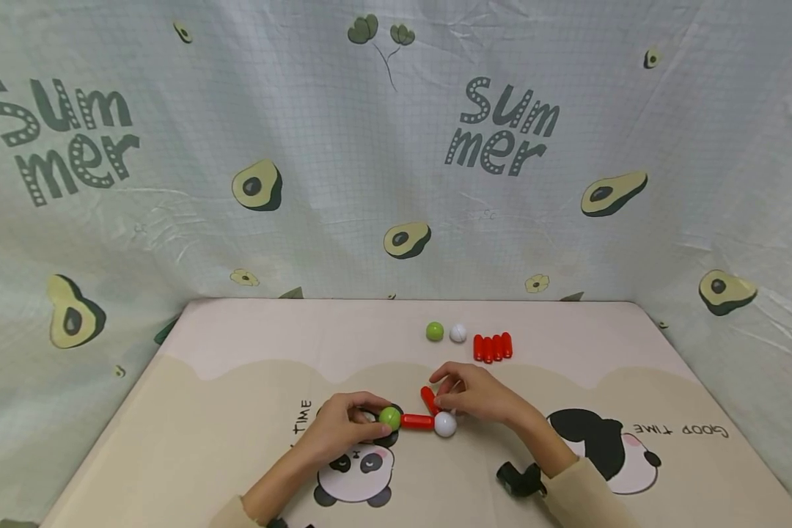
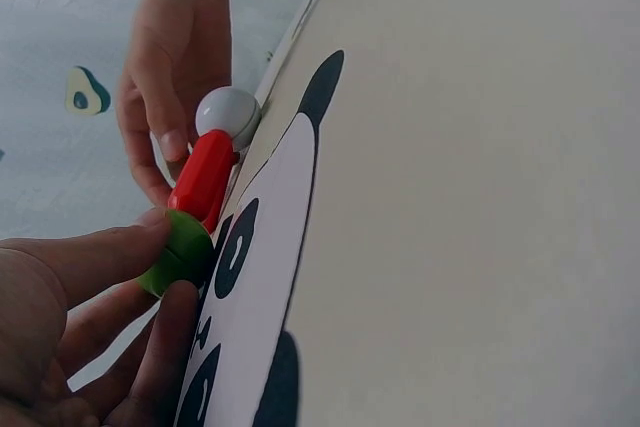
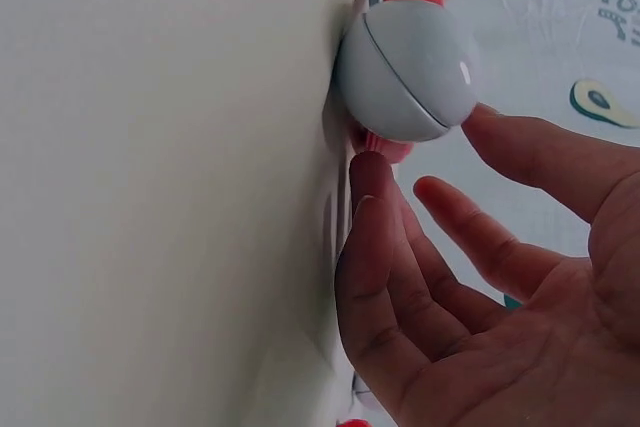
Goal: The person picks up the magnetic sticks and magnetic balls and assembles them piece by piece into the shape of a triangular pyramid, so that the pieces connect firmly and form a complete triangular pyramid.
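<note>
My left hand (image 1: 346,424) pinches a green ball (image 1: 390,418) between thumb and fingers. A red rod (image 1: 417,422) joins that ball to a white ball (image 1: 445,424). From the white ball a second red rod (image 1: 429,400) slants away toward the back of the table. My right hand (image 1: 478,392) is beside the white ball and this slanted rod, its fingers loosely bent. In the right wrist view the thumb tip meets the edge of the white ball (image 3: 405,72), and the other fingertips lie close beneath it, apart from the thumb.
Farther back on the table stand another green ball (image 1: 435,331), another white ball (image 1: 458,333) and a row of several red rods (image 1: 492,348). The table (image 1: 191,455) has printed pandas and lettering. A patterned curtain (image 1: 343,147) hangs behind its far edge.
</note>
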